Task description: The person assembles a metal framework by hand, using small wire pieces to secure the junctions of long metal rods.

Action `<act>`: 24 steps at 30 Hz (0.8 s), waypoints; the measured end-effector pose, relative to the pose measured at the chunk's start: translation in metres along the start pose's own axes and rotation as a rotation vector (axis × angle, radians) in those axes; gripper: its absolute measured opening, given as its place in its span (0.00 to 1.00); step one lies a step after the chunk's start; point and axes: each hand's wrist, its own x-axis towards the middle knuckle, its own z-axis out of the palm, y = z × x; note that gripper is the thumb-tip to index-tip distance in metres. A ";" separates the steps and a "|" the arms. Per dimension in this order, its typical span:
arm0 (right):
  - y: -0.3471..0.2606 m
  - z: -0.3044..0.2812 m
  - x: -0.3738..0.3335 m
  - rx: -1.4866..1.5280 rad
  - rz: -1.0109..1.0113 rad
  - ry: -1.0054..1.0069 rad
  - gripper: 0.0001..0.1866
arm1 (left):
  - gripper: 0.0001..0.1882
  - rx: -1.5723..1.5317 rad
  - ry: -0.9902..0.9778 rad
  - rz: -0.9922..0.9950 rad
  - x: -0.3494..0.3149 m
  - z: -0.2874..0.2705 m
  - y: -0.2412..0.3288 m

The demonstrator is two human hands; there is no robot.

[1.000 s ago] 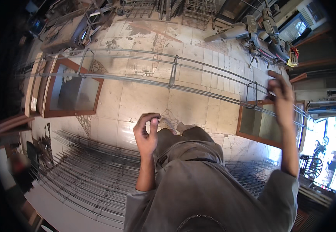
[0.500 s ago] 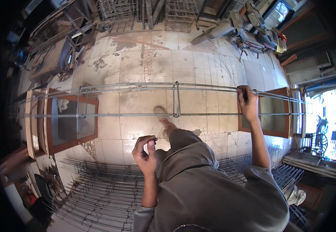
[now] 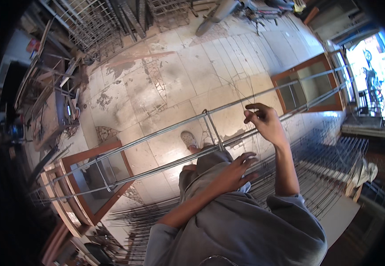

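A long rebar frame (image 3: 157,132) of several parallel steel rods runs from lower left to upper right in front of me. A bent steel stirrup (image 3: 213,128) links its rods near the middle, and another stirrup (image 3: 104,174) sits toward the left end. My right hand (image 3: 267,126) hovers over the rods right of the middle stirrup, its fingers curved with a gap between thumb and forefinger. Thin wires (image 3: 244,84) show beside it; whether it touches them is unclear. Close to my body, my left hand (image 3: 237,172) is open with its fingers apart, just below the rods.
Wood-framed glass cabinets, one at the left (image 3: 123,153) and one at the right (image 3: 305,84), stand under the frame's ends. Stacked steel rods (image 3: 316,164) lie beside and behind me. A motorcycle (image 3: 228,13) and mesh cages (image 3: 90,31) are along the far side.
My view has turned, so the frame now slants. My left hand has swung right toward my right hand and opened. My right hand has come off the rods' far right section.
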 end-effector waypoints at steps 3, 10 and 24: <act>-0.017 0.022 -0.004 0.164 0.046 -0.069 0.23 | 0.23 0.026 -0.083 -0.003 0.013 0.007 -0.019; -0.062 0.077 0.007 0.500 0.404 -0.169 0.33 | 0.18 -0.066 -0.044 -0.095 -0.026 0.010 -0.045; -0.056 0.082 -0.006 0.617 0.253 -0.161 0.15 | 0.19 -0.245 0.373 -0.419 -0.227 -0.075 -0.029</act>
